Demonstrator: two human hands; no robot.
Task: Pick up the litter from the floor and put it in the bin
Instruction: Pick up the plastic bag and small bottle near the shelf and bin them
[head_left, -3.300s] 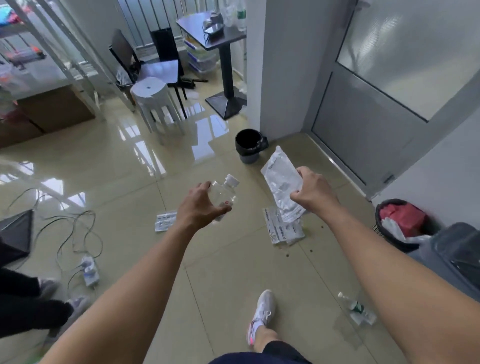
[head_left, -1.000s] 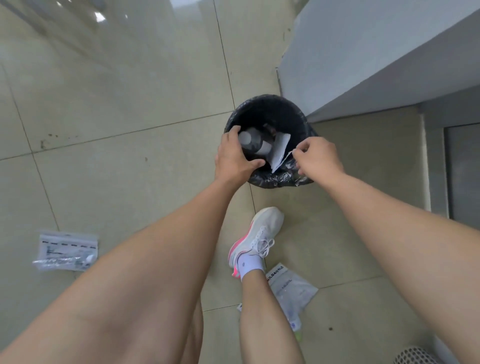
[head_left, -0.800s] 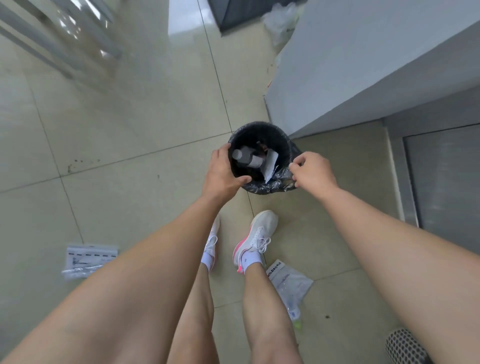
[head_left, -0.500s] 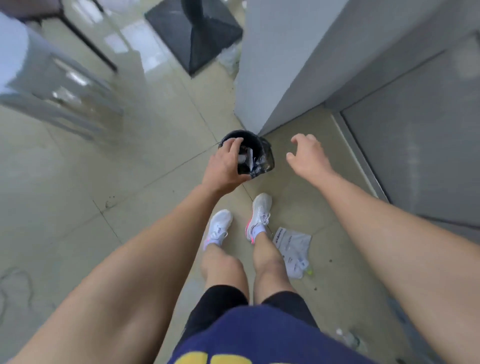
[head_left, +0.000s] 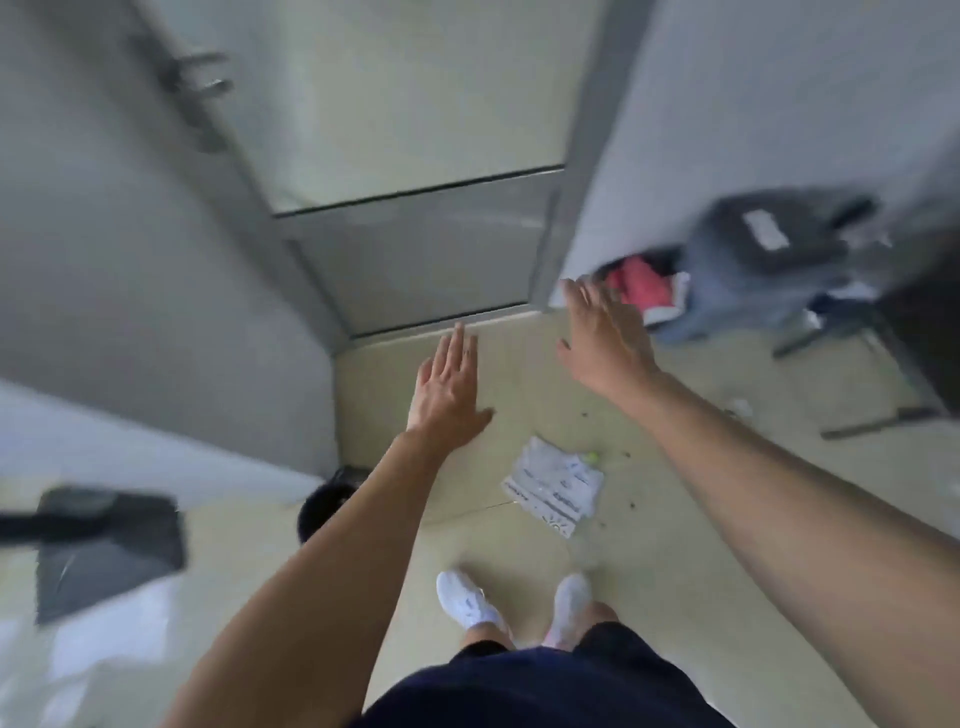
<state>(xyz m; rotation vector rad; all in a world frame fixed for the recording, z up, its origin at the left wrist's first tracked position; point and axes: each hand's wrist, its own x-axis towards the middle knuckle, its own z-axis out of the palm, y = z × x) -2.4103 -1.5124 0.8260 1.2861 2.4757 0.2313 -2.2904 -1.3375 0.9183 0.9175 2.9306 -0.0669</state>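
The head view is smeared by motion, so fine detail is lost. Both arms reach forward over the tiled floor (head_left: 675, 545). The left hand (head_left: 448, 384) is flat and spread, palm down, its fingers (head_left: 457, 345) released and grasping nothing. The right hand (head_left: 605, 338) is likewise spread wide, fingers extended and empty, raised in front of the lower edge of a grey door (head_left: 415, 260). On the floor between the two forearms, ahead of the person's white shoes (head_left: 470, 603), lies a crumpled white printed plastic packet (head_left: 553, 483), a piece of litter resting flat on the tiles with a small green speck just beside its far corner. The black bin (head_left: 324, 512) sits at the foot of the wall corner, to the left of the left forearm, which covers part of its rim; its contents cannot be made out. Far right, a dark basket holding something red (head_left: 636, 283) stands against the wall next to a blurred grey bag (head_left: 753, 260). At the left edge lies the dark square base of a table (head_left: 109, 551).
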